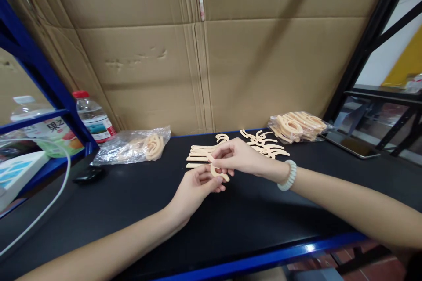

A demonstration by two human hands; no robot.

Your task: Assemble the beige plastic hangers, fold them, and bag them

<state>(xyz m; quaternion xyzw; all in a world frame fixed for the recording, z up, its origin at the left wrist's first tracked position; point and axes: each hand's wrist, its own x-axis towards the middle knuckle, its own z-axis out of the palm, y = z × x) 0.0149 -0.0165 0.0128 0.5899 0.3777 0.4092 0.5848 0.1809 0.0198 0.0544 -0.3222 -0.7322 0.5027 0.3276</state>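
Observation:
Both hands meet over the middle of the black table (148,210). My left hand (194,186) pinches the lower end of a pale wooden hook-shaped piece (224,176) between thumb and fingers. From above, my right hand (239,156) grips the same piece near its upper part, partly covering it. Just behind the hands lie several straight wooden strips (194,159) in a row, with a curved hook end (222,137) showing at the back. Beyond my right hand, several loose curved wooden pieces (278,147) are spread in a small heap.
A clear bag of wooden pieces (153,145) lies at left, another bag of them (296,125) at back right beside a dark tablet (352,144). A water bottle (94,118), a black object (88,174) and a white cable (59,193) are at left. Cardboard (148,61) stands behind.

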